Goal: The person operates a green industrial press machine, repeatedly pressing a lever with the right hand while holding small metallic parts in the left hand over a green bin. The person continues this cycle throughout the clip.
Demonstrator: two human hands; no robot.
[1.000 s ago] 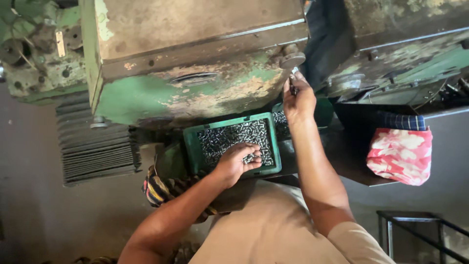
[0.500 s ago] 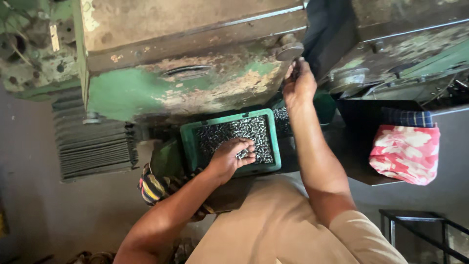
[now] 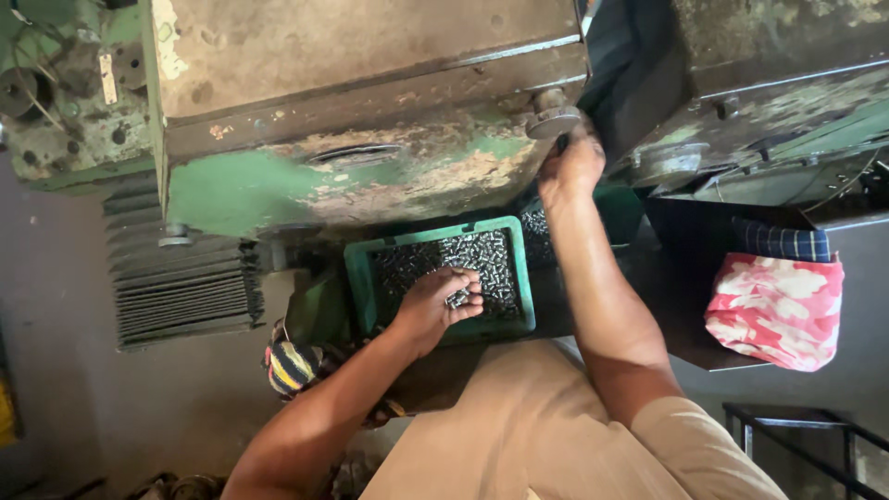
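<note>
A green plastic crate [image 3: 356,278] full of small metal pieces [image 3: 482,255] sits below a worn green machine [image 3: 278,185]. My left hand [image 3: 435,301] rests in the crate with its fingers curled around a few of the pieces. My right hand [image 3: 572,167] reaches up to the machine's edge beside a round metal knob [image 3: 553,118]; its fingers are closed there, and what they hold is hidden.
A red and white cloth [image 3: 776,310] lies on a dark ledge at right, with a blue checked cloth [image 3: 782,243] behind it. A stack of grey metal plates [image 3: 181,287] stands at left. A striped cloth [image 3: 292,363] lies under my left forearm. A metal frame [image 3: 806,435] is at lower right.
My left hand has stayed in the crate, curling over the pieces. The right hand keeps its place at the machine. The view has shifted slightly.
</note>
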